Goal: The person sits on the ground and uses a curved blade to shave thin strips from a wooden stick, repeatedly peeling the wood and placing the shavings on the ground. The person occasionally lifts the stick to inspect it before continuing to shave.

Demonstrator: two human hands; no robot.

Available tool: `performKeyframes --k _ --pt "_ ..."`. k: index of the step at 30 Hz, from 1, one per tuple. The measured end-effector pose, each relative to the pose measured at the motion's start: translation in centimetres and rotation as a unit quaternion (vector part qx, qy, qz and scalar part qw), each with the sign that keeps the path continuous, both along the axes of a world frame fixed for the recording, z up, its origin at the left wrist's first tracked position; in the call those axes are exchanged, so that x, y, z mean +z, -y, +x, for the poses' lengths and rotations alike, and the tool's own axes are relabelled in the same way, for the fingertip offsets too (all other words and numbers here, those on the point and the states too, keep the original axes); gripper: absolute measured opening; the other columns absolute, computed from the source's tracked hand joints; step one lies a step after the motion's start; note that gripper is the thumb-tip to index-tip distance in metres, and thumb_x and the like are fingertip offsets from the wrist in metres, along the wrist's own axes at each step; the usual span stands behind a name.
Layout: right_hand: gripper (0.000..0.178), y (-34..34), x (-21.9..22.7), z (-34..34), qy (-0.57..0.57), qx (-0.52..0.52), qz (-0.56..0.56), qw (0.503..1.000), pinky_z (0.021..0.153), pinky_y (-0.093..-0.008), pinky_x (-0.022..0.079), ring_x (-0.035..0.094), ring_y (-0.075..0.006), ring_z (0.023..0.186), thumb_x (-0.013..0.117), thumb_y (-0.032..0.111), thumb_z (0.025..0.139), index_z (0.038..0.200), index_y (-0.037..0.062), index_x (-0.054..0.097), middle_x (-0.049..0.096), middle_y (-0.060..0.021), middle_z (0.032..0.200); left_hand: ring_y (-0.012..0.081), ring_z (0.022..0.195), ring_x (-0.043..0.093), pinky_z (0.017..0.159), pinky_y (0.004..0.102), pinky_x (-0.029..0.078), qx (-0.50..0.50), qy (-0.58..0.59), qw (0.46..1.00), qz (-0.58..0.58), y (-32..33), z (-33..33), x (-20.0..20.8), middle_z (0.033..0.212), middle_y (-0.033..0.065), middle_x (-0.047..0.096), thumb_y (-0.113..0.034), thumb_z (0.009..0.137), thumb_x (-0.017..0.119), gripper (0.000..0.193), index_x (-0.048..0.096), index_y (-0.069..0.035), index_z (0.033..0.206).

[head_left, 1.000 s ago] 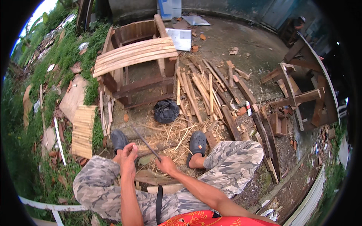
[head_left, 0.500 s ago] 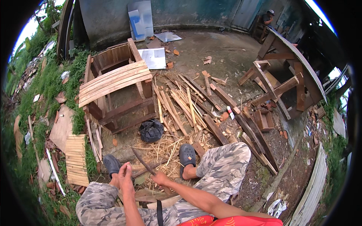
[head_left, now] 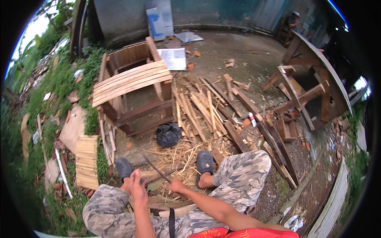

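My right hand (head_left: 177, 186) is closed round the handle end of a long knife (head_left: 156, 168). Its dark, slim blade points away and to the left, over the shavings between my feet. Left of the blade, my left hand (head_left: 137, 186) is raised with its fingers stretched out, and I see nothing in it. Below the hands, pieces of wood (head_left: 158, 201) lie between my camouflage-trousered legs. Pale shavings (head_left: 180, 152) cover the ground around my dark clogs (head_left: 205, 162).
Ahead on the left stands a wooden frame (head_left: 139, 115) topped with pale slats (head_left: 133, 82). A black bag (head_left: 168, 135) sits by it. Split strips (head_left: 194, 109) and dark boards (head_left: 274, 146) lie ahead. At right is an overturned table (head_left: 323, 75); a person (head_left: 293, 20) sits far back.
The whole view has swung a little to the left, so the scene sits further right. My left fingers look more stretched out than before. The knife stays in my right hand.
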State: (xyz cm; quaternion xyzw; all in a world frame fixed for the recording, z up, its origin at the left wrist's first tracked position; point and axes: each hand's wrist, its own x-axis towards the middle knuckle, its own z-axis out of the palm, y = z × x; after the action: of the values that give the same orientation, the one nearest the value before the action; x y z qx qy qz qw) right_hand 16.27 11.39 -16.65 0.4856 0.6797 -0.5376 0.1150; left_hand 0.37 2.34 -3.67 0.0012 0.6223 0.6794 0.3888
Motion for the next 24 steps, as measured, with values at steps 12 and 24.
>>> performKeyframes --k 12,24 --pt "0.028 2.1 -1.6 -0.6 0.015 0.028 0.169 0.985 0.066 -0.0537 0.053 0.066 -0.0478 0.071 0.062 0.026 0.089 0.089 -0.0014 0.064 0.068 -0.0287 0.079 0.0033 0.081 0.045 0.074 0.0229 0.036 0.058 -0.051 0.997 0.028 1.6 -0.4 -1.5 0.091 -0.0079 0.057 -0.027 0.100 0.064 0.022 0.069 -0.012 0.114" --pt "0.027 3.2 0.1 -2.4 -0.210 0.009 0.186 0.960 0.066 -0.0505 0.053 0.067 -0.0428 0.068 0.062 0.029 0.090 0.089 0.0024 0.066 0.067 -0.0257 0.073 0.0044 0.082 0.045 0.072 0.0224 0.035 0.043 -0.072 0.995 0.045 2.2 -0.4 -3.1 0.094 -0.0084 0.055 -0.029 0.098 0.067 0.022 0.069 -0.012 0.111"
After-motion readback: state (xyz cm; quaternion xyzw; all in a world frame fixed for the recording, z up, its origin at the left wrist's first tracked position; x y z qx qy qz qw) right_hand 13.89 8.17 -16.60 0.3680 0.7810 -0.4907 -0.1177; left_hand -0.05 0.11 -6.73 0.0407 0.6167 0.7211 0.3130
